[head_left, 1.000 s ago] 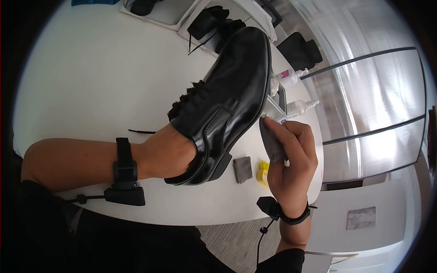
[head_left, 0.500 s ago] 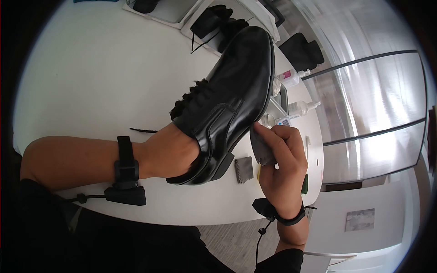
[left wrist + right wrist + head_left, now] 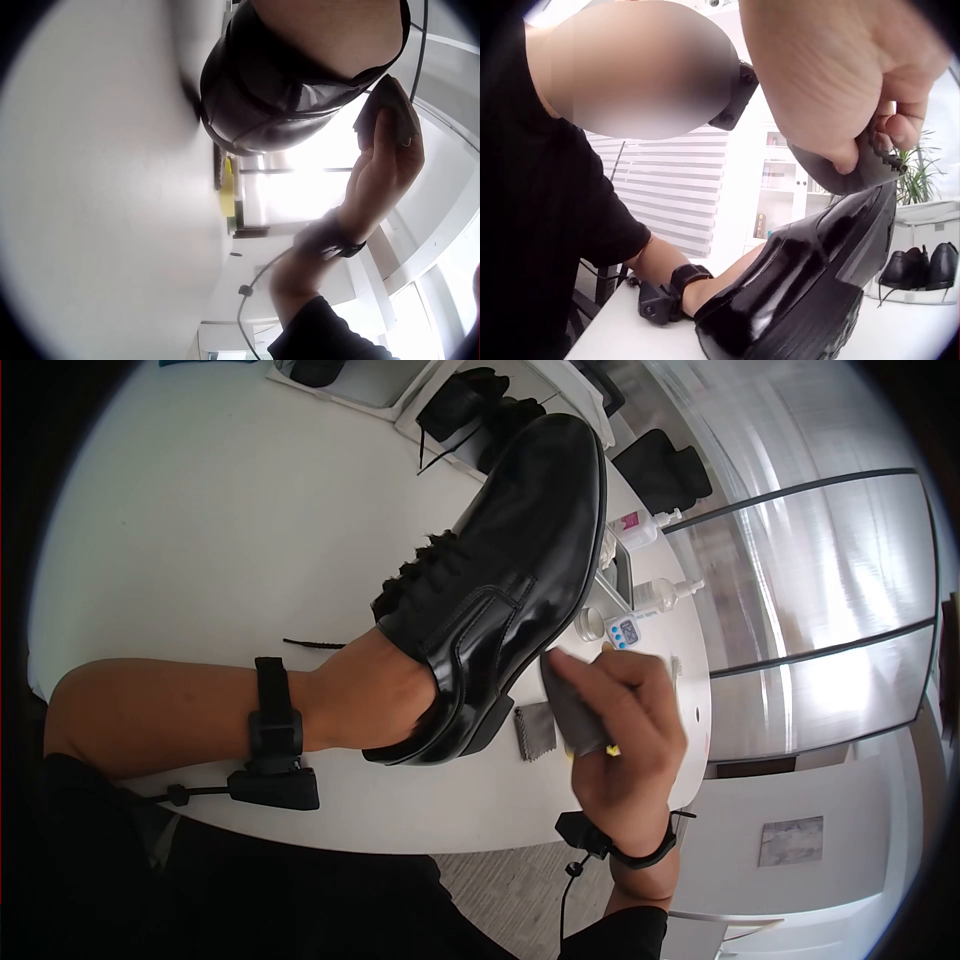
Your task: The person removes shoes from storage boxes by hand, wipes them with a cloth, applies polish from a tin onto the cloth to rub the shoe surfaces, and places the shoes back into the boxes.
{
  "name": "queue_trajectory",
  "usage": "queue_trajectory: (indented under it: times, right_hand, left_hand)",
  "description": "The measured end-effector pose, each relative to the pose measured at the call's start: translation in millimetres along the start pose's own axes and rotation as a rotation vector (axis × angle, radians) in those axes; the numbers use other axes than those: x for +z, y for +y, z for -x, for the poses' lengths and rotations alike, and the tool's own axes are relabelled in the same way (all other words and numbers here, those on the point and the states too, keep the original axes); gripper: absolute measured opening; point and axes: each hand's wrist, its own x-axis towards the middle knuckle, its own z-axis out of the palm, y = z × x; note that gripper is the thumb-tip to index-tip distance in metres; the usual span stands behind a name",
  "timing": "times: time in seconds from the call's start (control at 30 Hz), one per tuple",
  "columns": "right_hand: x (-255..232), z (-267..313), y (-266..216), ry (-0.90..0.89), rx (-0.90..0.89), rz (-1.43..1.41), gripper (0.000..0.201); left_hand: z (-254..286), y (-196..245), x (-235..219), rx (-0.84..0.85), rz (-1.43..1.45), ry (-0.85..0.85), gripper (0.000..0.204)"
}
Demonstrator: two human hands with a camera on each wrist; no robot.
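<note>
A black lace-up dress shoe (image 3: 530,530) is held up over the table in the head view, toe pointing away. My left hand (image 3: 390,685) is pushed into its opening; only the back of the hand and the wrist show, and the fingers are hidden inside. My right hand (image 3: 638,730) pinches a grey cloth (image 3: 570,710) between thumb and fingers, just beside the sole edge near the heel. In the right wrist view the cloth (image 3: 832,172) has a jagged edge, and the shoe's sole (image 3: 802,322) faces that camera.
On the white table (image 3: 200,530) lies a second folded grey cloth (image 3: 535,732). Beyond it are a round tin (image 3: 590,624), a timer (image 3: 624,632) and two pump bottles (image 3: 655,596). Black shoes (image 3: 460,405) sit in a white box at the back.
My right hand has carried the grey cloth back along the sole edge toward the heel and slightly off it. The shoe and left hand have barely shifted.
</note>
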Motion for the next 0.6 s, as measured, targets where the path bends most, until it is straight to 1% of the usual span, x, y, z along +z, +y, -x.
queue_trajectory:
  times: [0.07, 0.1, 0.17, 0.23, 0.27, 0.33, 0.37, 0.43, 0.47, 0.5, 0.53, 0.6]
  right_hand:
    - [-4, -5, 4, 0.018, -0.005, 0.046, 0.063]
    - [-5, -7, 5, 0.036, -0.010, 0.092, 0.063]
    - [-1, -11, 6, 0.048, 0.005, 0.078, 0.064]
    - [4, -13, 10, 0.075, -0.002, 0.066, 0.064]
    - [7, -13, 11, 0.074, -0.003, 0.066, 0.064]
    - [11, -13, 12, 0.082, -0.022, 0.050, 0.064]
    - [12, -13, 10, 0.081, -0.022, 0.049, 0.064]
    - [12, -10, 2, 0.009, 0.007, 0.064, 0.063]
    - [12, -8, 1, -0.028, 0.014, 0.044, 0.062]
    - [12, -5, -1, -0.029, 0.013, 0.044, 0.062]
    - [11, -3, -3, -0.077, 0.010, 0.047, 0.063]
    - [9, 0, -4, -0.141, -0.009, 0.045, 0.065]
  left_hand:
    - [-2, 1, -1, -0.011, 0.020, -0.019, 0.046]
    - [-2, 1, -1, 0.005, -0.012, 0.011, 0.045]
    - [-2, 1, 0, 0.022, -0.045, 0.042, 0.044]
    - [-1, 0, 1, -0.033, 0.043, -0.026, 0.040]
    - [0, -1, 1, -0.035, 0.043, -0.025, 0.040]
    - [2, -3, 2, -0.094, 0.072, -0.144, 0.036]
    - [3, -3, 4, -0.096, 0.072, -0.144, 0.036]
    - [-1, -2, 5, 0.013, 0.025, 0.057, 0.034]
    - [-1, -1, 4, 0.012, 0.024, 0.058, 0.034]
    - [-1, 0, 2, -0.032, 0.072, 0.016, 0.034]
    - [-1, 1, 0, -0.077, 0.120, -0.027, 0.034]
    - [0, 1, 1, -0.066, 0.094, -0.025, 0.035]
